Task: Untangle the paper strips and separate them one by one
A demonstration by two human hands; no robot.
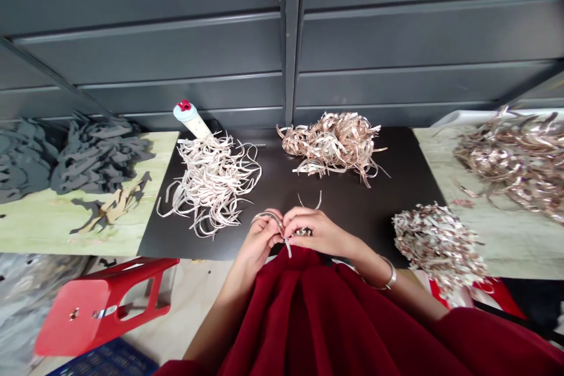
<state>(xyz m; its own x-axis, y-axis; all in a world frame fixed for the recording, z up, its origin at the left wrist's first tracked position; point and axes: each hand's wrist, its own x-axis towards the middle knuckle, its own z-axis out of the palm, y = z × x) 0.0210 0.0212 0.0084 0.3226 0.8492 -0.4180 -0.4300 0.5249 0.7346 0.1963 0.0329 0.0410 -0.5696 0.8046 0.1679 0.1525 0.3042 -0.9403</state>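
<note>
My left hand (263, 238) is closed on a thin strip (274, 217) that loops over its fingers, at the front edge of the black mat (352, 205). My right hand (314, 229) touches it, thumb and fingers pinched on the same strip, whose pale end hangs below the fingertips. Something small and shiny shows under the right fingers. Beyond my left hand lies a heap of pale strips (215, 179); a pile of rose-gold strips (337, 144) is at the back of the mat. Knotted pieces (438, 244) are heaped at its right edge.
A white bottle with a red top (194, 121) stands behind the pale strips. Dark grey cut pieces (99, 155) lie on the left, more metallic strips (520, 161) on the right. A red stool (79, 311) is at lower left. Grey panels (198, 47) rise behind the table.
</note>
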